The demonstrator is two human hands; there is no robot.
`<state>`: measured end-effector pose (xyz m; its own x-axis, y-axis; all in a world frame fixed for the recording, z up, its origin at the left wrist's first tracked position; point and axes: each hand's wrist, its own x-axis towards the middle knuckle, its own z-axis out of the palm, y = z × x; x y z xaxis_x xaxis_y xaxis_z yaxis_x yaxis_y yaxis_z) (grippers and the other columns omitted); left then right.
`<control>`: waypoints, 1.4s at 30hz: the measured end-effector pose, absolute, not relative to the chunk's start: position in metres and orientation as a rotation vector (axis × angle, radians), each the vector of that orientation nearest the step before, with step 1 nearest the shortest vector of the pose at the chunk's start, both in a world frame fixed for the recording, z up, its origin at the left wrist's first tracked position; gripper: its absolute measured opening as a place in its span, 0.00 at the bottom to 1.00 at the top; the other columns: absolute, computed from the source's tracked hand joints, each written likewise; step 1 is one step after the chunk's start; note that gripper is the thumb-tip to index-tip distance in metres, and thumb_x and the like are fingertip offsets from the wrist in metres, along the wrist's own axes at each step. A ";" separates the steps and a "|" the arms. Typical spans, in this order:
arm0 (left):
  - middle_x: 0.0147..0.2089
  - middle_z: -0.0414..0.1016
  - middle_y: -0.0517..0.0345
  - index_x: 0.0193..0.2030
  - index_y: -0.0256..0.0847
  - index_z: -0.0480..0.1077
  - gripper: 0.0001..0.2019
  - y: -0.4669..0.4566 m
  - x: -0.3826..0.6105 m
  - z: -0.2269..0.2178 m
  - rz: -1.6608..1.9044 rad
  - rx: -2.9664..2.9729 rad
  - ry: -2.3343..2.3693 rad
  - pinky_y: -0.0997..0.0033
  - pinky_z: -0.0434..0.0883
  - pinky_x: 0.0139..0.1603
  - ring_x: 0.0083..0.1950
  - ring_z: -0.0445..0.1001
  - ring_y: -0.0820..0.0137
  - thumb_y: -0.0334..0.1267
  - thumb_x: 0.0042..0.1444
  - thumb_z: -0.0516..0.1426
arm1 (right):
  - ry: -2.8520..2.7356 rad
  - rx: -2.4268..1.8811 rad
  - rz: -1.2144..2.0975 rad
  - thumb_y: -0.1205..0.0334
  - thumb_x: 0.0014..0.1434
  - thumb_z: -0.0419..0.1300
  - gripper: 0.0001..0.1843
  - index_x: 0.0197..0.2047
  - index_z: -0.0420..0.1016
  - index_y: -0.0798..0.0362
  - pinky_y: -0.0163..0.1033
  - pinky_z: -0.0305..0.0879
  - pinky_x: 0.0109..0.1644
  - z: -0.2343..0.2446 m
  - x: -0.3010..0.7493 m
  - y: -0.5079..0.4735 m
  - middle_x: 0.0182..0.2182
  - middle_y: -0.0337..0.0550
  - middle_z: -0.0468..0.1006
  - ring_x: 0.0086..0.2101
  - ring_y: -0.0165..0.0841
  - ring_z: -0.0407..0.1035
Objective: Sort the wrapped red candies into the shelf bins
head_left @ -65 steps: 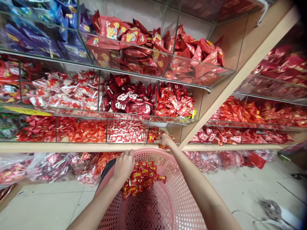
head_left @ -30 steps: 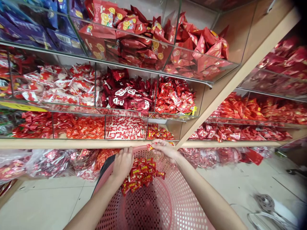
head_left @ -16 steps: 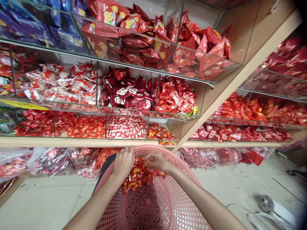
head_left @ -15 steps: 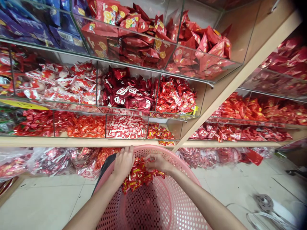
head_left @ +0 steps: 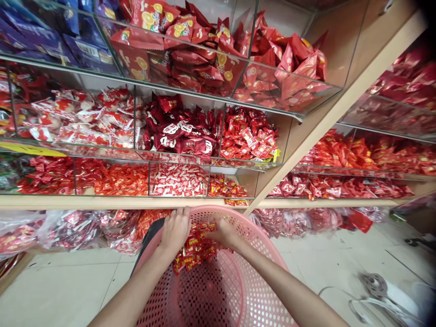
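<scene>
In front of me is a pink perforated plastic basket (head_left: 262, 277), tilted so that I look down into it. Small red-and-yellow wrapped candies (head_left: 195, 252) lie in a heap against its far inner wall. My left hand (head_left: 175, 229) is closed over the basket's far rim, left of the heap. At the heap's right side, my right hand (head_left: 226, 234) reaches inside the basket, with its fingers curled in among the candies. Its fingertips are partly hidden and slightly blurred.
Glass-fronted shelves (head_left: 190, 154) of wrapped sweets rise behind the basket. Two loose packets (head_left: 235, 202) lie on the bottom wooden ledge (head_left: 102, 201). Clear bags of sweets (head_left: 73, 229) sit below. A white object with a cable (head_left: 391, 295) is on the tiled floor at right.
My right hand has shifted slightly right and its fingers have curled in more against the candies. My left hand stays on the rim. The view has moved very slightly.
</scene>
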<state>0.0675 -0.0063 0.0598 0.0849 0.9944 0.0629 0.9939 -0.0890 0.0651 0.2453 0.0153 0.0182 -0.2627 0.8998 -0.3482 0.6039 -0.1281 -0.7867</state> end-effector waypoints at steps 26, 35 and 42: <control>0.45 0.70 0.42 0.54 0.34 0.63 0.18 -0.007 0.074 0.062 0.110 2.277 2.187 0.60 0.67 0.44 0.46 0.70 0.60 0.35 0.60 0.43 | -2.044 -1.800 0.425 0.69 0.52 0.54 0.07 0.28 0.73 0.53 0.33 0.59 0.36 0.048 0.250 0.153 0.28 0.44 0.77 0.30 0.31 0.69; 0.47 0.70 0.43 0.56 0.35 0.61 0.19 -0.007 0.068 0.055 0.134 2.270 2.188 0.61 0.67 0.44 0.46 0.69 0.60 0.37 0.61 0.43 | -1.611 -1.373 0.762 0.59 0.50 0.56 0.07 0.27 0.68 0.53 0.35 0.64 0.33 0.078 0.268 0.096 0.23 0.41 0.74 0.26 0.30 0.68; 0.48 0.70 0.44 0.57 0.35 0.61 0.19 -0.006 0.069 0.051 0.126 2.295 2.191 0.62 0.67 0.44 0.47 0.69 0.60 0.37 0.61 0.43 | -1.304 -1.360 1.538 0.51 0.43 0.64 0.16 0.28 0.67 0.53 0.36 0.68 0.31 0.049 0.275 0.009 0.24 0.39 0.75 0.26 0.31 0.72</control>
